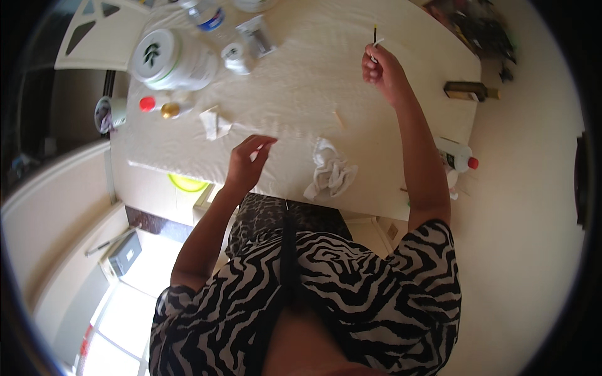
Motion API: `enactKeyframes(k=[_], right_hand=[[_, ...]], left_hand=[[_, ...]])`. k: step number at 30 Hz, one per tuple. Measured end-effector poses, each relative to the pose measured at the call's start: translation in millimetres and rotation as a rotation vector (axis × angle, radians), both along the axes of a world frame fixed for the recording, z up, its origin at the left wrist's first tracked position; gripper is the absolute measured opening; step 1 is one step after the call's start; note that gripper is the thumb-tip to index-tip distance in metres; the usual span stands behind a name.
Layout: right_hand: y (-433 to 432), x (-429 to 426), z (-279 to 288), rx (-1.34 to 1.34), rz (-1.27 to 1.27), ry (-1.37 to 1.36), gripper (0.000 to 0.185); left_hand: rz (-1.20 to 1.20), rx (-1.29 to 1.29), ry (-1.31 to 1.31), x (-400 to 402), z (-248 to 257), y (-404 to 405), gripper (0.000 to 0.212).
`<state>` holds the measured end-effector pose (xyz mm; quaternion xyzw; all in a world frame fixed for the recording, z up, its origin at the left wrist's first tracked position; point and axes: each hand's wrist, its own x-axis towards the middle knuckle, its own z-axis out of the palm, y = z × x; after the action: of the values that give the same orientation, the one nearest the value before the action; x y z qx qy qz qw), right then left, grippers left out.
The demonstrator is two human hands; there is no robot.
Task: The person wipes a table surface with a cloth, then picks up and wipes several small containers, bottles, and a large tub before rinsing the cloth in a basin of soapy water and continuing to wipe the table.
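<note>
My right hand (pixel 383 70) is raised over the far right of the table. It grips a thin dark stick (pixel 375 34) with a yellow tip pointing away from me, and a narrow white strip (pixel 377 43) shows at the same fingertips. My left hand (pixel 249 160) hovers near the table's front edge, thumb and fingertips drawn close together. Whether anything small lies between them cannot be seen. A crumpled white cloth (pixel 331 174) lies to its right. Beyond the cloth rests a thin pale stick (pixel 339 120). A folded white paper (pixel 215 124) is left of my left hand.
On the left stand a large white tub (pixel 188 61), a small white jar (pixel 236 58), a plastic bottle (pixel 204 14) and small red-capped (pixel 150 103) and gold-capped (pixel 173 109) containers. A clear packet (pixel 257 36) lies behind. Along the right edge are a dark bottle (pixel 465 90) and a red-capped bottle (pixel 454 155).
</note>
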<state>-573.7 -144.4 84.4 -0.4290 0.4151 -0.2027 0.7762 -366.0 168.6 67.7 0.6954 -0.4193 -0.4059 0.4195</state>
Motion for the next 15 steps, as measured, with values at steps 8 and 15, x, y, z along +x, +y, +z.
enactKeyframes(k=[8,15], right_hand=[[109,86,85,0.068,0.45,-0.199,0.023],[159,125,122,-0.274,0.573,-0.033,0.028]], left_hand=[[0.159,-0.176,0.493,12,77,-31,0.035],[0.263,-0.335,0.591,31,128,-21,0.038]])
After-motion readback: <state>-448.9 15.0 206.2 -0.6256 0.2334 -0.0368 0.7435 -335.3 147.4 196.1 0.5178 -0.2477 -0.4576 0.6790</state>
